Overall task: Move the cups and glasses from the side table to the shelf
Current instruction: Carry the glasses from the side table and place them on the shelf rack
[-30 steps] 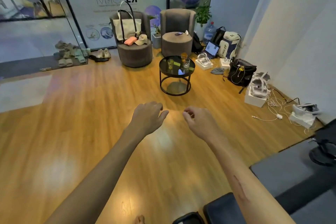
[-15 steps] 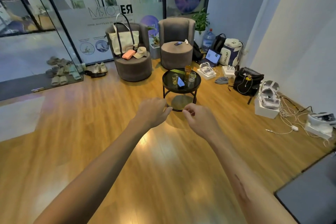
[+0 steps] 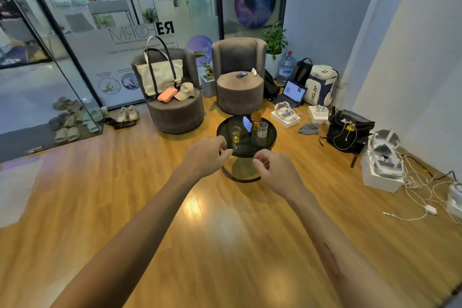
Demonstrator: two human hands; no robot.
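A round black glass side table (image 3: 271,132) stands on the wooden floor ahead. On it are a small clear glass with yellow liquid (image 3: 235,134), an amber glass (image 3: 255,117) and a clear glass with eye marks (image 3: 262,130). A blue-lit phone (image 3: 247,124) lies between them. My left hand (image 3: 203,156) and my right hand (image 3: 276,172) are stretched out in front of me, short of the table, fingers loosely curled and holding nothing. No shelf is in view.
Two grey armchairs stand behind the table, the left armchair (image 3: 175,112) holding a tote bag (image 3: 160,75) and a cap. Bags, boxes with headsets (image 3: 383,165) and cables (image 3: 420,190) line the right wall. A glass wall (image 3: 75,32) with shoes (image 3: 67,120) is on the left.
I have come closer to the side table, which now looks larger and sits just beyond my hands. Both hands stay raised and hold nothing.
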